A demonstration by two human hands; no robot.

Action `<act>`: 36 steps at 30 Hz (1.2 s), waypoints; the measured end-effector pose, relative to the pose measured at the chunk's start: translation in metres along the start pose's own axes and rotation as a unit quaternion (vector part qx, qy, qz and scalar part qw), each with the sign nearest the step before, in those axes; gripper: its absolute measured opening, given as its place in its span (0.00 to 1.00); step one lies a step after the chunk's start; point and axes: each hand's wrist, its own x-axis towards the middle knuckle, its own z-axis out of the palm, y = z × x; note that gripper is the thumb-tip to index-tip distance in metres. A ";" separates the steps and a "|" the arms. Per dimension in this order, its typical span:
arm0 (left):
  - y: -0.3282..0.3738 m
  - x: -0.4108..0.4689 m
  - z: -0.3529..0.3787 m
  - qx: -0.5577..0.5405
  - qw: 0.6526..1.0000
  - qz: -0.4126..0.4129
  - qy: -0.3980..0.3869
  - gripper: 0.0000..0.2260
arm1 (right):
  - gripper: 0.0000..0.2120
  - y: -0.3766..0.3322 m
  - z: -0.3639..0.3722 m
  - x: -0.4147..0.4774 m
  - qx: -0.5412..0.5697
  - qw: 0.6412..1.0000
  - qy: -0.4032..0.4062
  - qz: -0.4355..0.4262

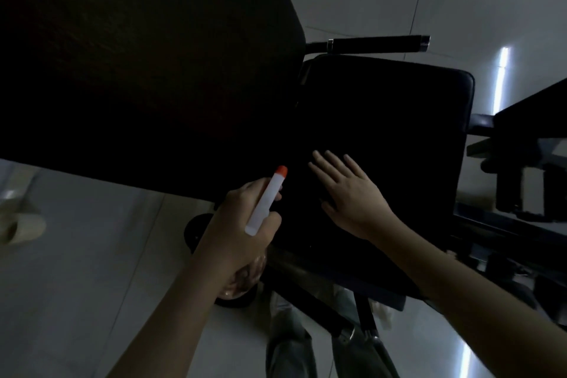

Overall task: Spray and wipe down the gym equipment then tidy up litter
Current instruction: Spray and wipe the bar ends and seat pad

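My left hand grips a spray bottle with a white head and an orange nozzle tip; its clear body shows below my palm. The nozzle points toward the black padded seat of a gym machine. My right hand lies flat on the seat pad with fingers straight and spread. If a cloth lies under that hand, it is too dark to see. A large black back pad fills the upper left.
A black handle bar sticks out beyond the seat. Dark machine frame and pedals stand to the right. Metal legs run under the seat. A pale roll-like object lies on the grey tiled floor at the left.
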 end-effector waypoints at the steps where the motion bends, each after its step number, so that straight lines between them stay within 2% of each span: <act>1: -0.001 -0.001 -0.001 0.000 1.000 -0.006 -0.006 0.16 | 0.32 0.005 -0.001 -0.008 -0.004 1.000 -0.011 -0.015; 5: -0.005 -0.010 -0.007 -0.002 0.999 -0.022 -0.032 0.10 | 0.34 0.020 -0.010 -0.007 -0.054 0.998 -0.018 -0.019; 10: -0.011 -0.019 -0.013 -0.012 0.997 -0.049 -0.058 0.10 | 0.32 -0.017 -0.003 0.011 0.030 0.990 0.023 0.137; 14: -0.014 -0.024 -0.016 0.012 0.996 -0.048 -0.079 0.20 | 0.31 -0.041 0.010 -0.030 0.037 0.997 0.008 0.068; 18: -0.016 -0.024 -0.022 0.031 0.993 -0.051 -0.097 0.14 | 0.29 -0.017 0.011 -0.050 -0.001 0.999 -0.005 0.038; 23: -0.019 -0.025 -0.025 0.034 0.993 -0.048 -0.101 0.13 | 0.32 -0.048 0.011 -0.021 0.069 0.980 0.042 0.184; 25: -0.018 -0.024 -0.026 0.040 0.993 -0.048 -0.102 0.14 | 0.29 -0.070 0.016 -0.027 0.066 0.983 0.040 0.167; 27: -0.018 -0.023 -0.026 0.036 0.993 -0.045 -0.107 0.14 | 0.27 -0.079 0.023 -0.045 0.043 0.993 0.026 0.110; 31: -0.019 -0.023 -0.027 0.036 0.992 -0.045 -0.114 0.12 | 0.25 -0.057 0.024 -0.078 -0.006 0.999 0.016 0.033; 33: -0.021 -0.025 -0.028 0.040 0.991 -0.043 -0.119 0.12 | 0.25 -0.051 0.023 -0.081 -0.018 0.998 0.020 0.060; 36: -0.027 -0.028 -0.028 0.038 0.988 -0.052 -0.139 0.17 | 0.26 -0.078 0.024 -0.069 0.020 0.985 0.035 0.166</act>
